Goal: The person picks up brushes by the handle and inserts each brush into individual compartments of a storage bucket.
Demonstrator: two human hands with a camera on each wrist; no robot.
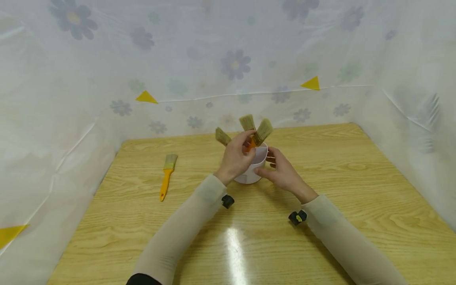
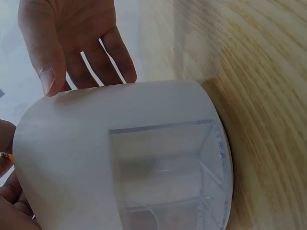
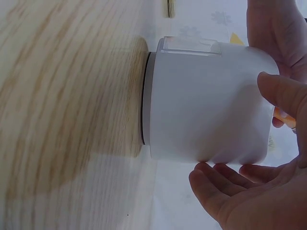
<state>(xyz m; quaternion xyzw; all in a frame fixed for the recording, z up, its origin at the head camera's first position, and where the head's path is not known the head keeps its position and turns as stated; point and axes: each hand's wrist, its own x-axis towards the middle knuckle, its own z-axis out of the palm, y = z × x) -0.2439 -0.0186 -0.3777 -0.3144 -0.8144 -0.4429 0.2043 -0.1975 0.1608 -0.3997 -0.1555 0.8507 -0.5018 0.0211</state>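
A white cup stands in the middle of the wooden table, with three paintbrushes sticking out bristles up. My left hand reaches over the cup's rim and grips the orange handle of the right-hand brush. My right hand holds the cup's right side, thumb on the near wall and fingers round the far side. The right wrist view shows the cup side-on with that thumb on it. In the left wrist view the cup fills the frame, with the right hand behind it.
A fourth brush with an orange handle lies flat on the table to the left of the cup. Plastic sheeting with a flower print walls in the table at the back and on both sides.
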